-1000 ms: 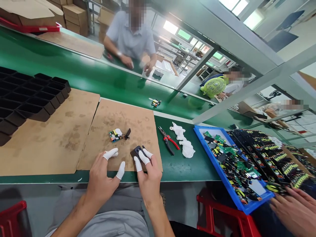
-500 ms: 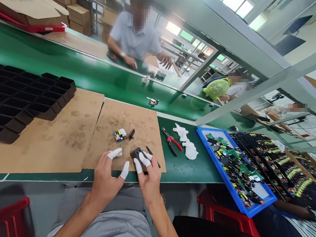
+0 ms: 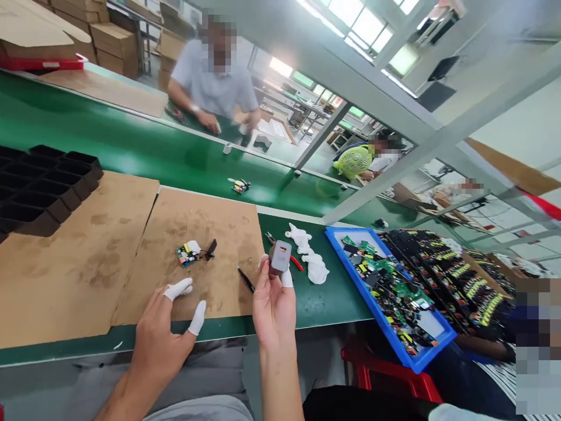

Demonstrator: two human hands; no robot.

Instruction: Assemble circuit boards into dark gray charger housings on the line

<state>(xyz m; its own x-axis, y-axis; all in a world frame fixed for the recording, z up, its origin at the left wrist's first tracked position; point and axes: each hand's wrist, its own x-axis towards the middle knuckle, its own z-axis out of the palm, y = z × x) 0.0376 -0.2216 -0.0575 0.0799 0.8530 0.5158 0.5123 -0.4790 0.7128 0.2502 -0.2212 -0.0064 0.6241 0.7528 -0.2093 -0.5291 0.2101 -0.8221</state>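
Observation:
My right hand [image 3: 274, 304] is raised above the bench edge and grips a small dark charger housing [image 3: 279, 258] upright between capped fingertips. My left hand [image 3: 164, 327] hovers over the near edge of the brown cardboard mat [image 3: 193, 222], fingers apart in white finger cots, holding nothing. A small green circuit board [image 3: 187, 253] with a black clip beside it lies on the mat ahead of my left hand. Thin black tweezers [image 3: 246, 279] lie on the mat just left of my right hand.
Red-handled cutters [image 3: 293, 261] and white gloves [image 3: 309, 257] lie on the green bench. A blue tray [image 3: 432, 345] of circuit boards sits at right. Black compartment trays [image 3: 44, 187] stand at left. A conveyor belt [image 3: 131, 146] carries a board [image 3: 239, 186]; people work opposite and at right.
My right hand lifted the charger housing off the mat and turned it upright. The tweezers stay on the mat. My left hand stayed open.

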